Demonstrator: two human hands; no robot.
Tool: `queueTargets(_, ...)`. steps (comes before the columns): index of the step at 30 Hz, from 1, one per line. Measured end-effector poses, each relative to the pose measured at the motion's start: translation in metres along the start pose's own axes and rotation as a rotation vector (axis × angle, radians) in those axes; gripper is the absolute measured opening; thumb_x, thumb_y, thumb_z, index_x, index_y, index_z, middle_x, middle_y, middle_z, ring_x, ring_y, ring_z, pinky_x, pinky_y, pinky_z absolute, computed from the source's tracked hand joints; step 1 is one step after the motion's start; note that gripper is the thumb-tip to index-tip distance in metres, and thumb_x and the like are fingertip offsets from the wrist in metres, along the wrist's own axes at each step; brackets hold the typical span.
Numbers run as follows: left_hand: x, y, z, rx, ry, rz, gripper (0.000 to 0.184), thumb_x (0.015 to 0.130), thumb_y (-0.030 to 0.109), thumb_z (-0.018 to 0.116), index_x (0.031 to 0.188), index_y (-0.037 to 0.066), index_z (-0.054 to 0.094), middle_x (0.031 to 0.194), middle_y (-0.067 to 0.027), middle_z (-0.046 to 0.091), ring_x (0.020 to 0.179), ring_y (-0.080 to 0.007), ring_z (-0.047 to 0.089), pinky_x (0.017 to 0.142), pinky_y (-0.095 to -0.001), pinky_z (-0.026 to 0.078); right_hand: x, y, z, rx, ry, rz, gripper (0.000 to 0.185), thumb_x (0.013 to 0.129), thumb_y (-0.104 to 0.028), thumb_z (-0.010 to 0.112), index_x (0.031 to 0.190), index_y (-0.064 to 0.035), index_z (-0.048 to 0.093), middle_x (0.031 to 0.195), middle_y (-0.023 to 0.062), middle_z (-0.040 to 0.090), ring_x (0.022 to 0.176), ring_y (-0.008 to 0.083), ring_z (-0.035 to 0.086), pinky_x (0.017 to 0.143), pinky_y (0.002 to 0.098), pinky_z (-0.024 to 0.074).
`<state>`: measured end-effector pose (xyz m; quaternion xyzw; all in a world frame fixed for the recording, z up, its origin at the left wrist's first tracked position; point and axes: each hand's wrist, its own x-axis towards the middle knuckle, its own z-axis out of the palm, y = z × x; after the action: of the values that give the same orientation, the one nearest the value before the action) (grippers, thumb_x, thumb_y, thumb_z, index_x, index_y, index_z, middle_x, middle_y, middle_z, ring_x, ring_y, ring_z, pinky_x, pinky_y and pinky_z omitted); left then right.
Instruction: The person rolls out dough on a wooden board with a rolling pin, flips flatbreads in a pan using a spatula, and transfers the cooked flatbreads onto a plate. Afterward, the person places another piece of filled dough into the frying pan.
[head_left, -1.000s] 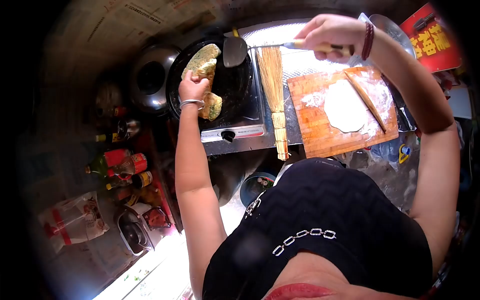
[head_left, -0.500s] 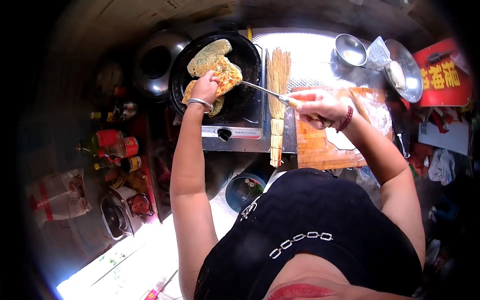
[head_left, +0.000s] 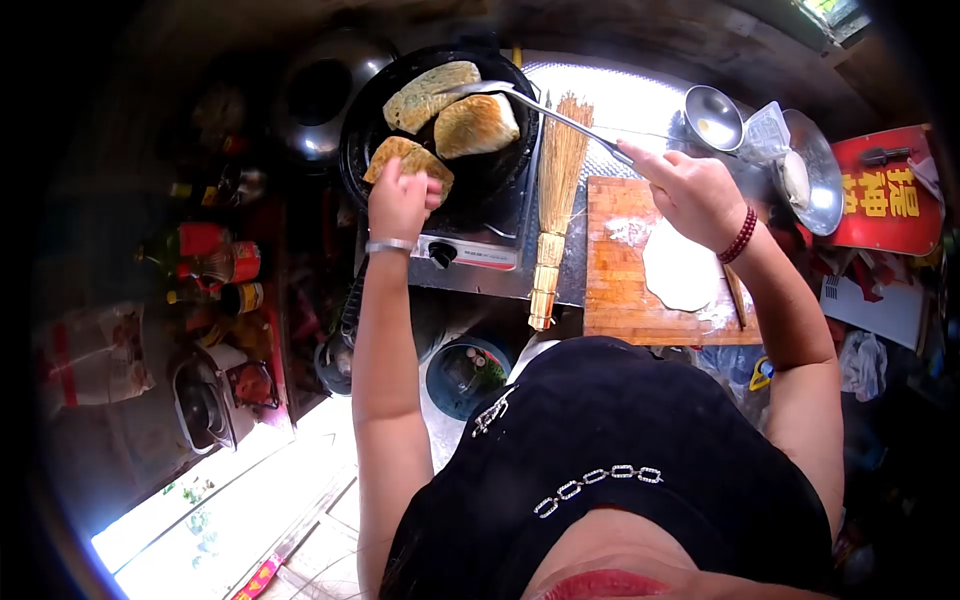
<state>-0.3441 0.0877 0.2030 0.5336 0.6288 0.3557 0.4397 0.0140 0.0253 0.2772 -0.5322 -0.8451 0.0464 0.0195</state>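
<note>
In the far-left pan (head_left: 492,186), your three flatbreads (head_left: 476,127) now lie spread out rather than bunched, so each shows separately. Your right hand (head_left: 700,197) grips the spatula (head_left: 572,121); your left hand (head_left: 402,202) curls at the nearest bread, its hold unclear.

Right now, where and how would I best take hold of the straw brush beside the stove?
The straw brush is probably best gripped by its bound handle, coming from your own side: that narrow end points toward you, while the loose bristles fan out at the far end. Your right hand holds the spatula.
</note>
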Motion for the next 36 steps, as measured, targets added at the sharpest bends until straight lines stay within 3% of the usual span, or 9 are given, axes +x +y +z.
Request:
queueTargets(3, -0.046, -0.011, -0.024, 0.056, 0.067, -0.02, 0.049, 0.091, 0.011, 0.058, 0.132, -0.009, 0.039, 0.074, -0.0094, 0.067, 0.058, -0.0095, 0.06, 0.052, -0.0223, 0.048, -0.008, 0.0, 0.02, 0.179, 0.229, -0.061, 0.056, 0.079, 0.003, 0.057, 0.132, -0.0128, 0.051, 0.088, 0.0143, 0.066, 0.069, 0.026, 0.065, 0.061, 0.0323, 0.0527)
queueTargets(4, -0.06, -0.011, -0.029, 0.025, 0.114, -0.038, 0.049, 0.091, 0.01, 0.058, 0.132, -0.01, 0.039, 0.071, -0.0082, 0.066, 0.057, -0.0083, 0.058, 0.053, -0.0213, 0.048, -0.01, -0.002, 0.024, 0.238, 0.319, -0.091, 0.06, 0.077, 0.001, 0.056, 0.135, -0.0148, 0.048, 0.077, 0.0111, 0.063, 0.062, 0.0258, 0.062, 0.056, 0.0337, 0.0511)
queueTargets(11, -0.112, -0.034, -0.051, 0.16, 0.387, 0.037, 0.045, 0.091, 0.011, 0.061, 0.128, -0.009, 0.045, 0.063, -0.0027, 0.059, 0.054, -0.0064, 0.052, 0.053, -0.0214, 0.046, -0.019, -0.034, 0.029, 0.557, 0.282, -0.157, 0.065, 0.073, 0.005, 0.061, 0.134, -0.0105, 0.047, 0.092, 0.0175, 0.066, 0.074, 0.0295, 0.066, 0.066, 0.0347, 0.0534)
queueTargets(15, -0.129, -0.062, -0.072, 0.496, 0.614, 0.281, 0.036, 0.086, 0.008, 0.067, 0.116, -0.008, 0.054, 0.06, -0.0037, 0.052, 0.053, -0.0118, 0.047, 0.055, -0.0261, 0.044, -0.024, -0.037, 0.017, 0.586, 0.121, -0.062, 0.059, 0.074, 0.006, 0.063, 0.131, -0.0034, 0.05, 0.098, 0.0203, 0.065, 0.08, 0.0304, 0.065, 0.073, 0.0349, 0.0505)
queueTargets(17, -0.136, -0.074, -0.085, 0.613, 0.704, 0.336, 0.032, 0.083, 0.006, 0.067, 0.111, -0.006, 0.055, 0.066, -0.0062, 0.056, 0.057, -0.0197, 0.053, 0.057, -0.0301, 0.047, -0.022, -0.041, -0.002, 0.671, 0.117, -0.074, 0.056, 0.081, 0.003, 0.061, 0.134, -0.0033, 0.047, 0.07, 0.0083, 0.06, 0.056, 0.0126, 0.059, 0.054, 0.0266, 0.0477)
queueTargets(20, -0.139, -0.089, -0.111, 0.855, 0.774, 0.395, 0.025, 0.085, 0.009, 0.065, 0.106, -0.002, 0.057, 0.076, -0.0097, 0.06, 0.072, -0.0241, 0.058, 0.064, -0.0357, 0.05, -0.014, -0.049, -0.044, 0.868, -0.167, 0.138, 0.056, 0.085, 0.004, 0.055, 0.139, -0.0065, 0.043, 0.065, 0.0003, 0.056, 0.044, 0.0058, 0.051, 0.04, 0.0209, 0.0412)
queueTargets(27, -0.141, -0.102, -0.119, 0.649, 0.412, 0.133, 0.032, 0.092, 0.025, 0.061, 0.108, -0.002, 0.057, 0.091, -0.0132, 0.064, 0.083, -0.0299, 0.063, 0.074, -0.0374, 0.051, 0.021, -0.062, -0.087, 0.621, -0.502, 0.216, 0.051, 0.085, -0.006, 0.056, 0.135, -0.0032, 0.046, 0.064, 0.0095, 0.062, 0.045, 0.0123, 0.06, 0.04, 0.0233, 0.0478)
queueTargets(32, -0.143, -0.119, -0.112, 0.636, 0.403, 0.221, 0.048, 0.092, 0.032, 0.059, 0.118, -0.008, 0.054, 0.111, -0.0274, 0.06, 0.102, -0.0417, 0.059, 0.087, -0.0423, 0.049, 0.04, -0.078, -0.097, 0.526, -0.569, 0.188, 0.048, 0.085, -0.007, 0.055, 0.132, -0.0022, 0.049, 0.063, 0.0102, 0.062, 0.045, 0.0126, 0.061, 0.04, 0.0242, 0.0488)
queueTargets(36, -0.146, -0.118, -0.107, 0.562, 0.439, 0.204, 0.045, 0.091, 0.03, 0.06, 0.117, -0.007, 0.055, 0.111, -0.0258, 0.061, 0.102, -0.041, 0.059, 0.088, -0.0419, 0.049, 0.042, -0.081, -0.083, 0.686, -0.565, 0.207, 0.047, 0.084, -0.006, 0.056, 0.131, 0.0024, 0.049, 0.063, 0.009, 0.062, 0.044, 0.0103, 0.059, 0.038, 0.0226, 0.0465)
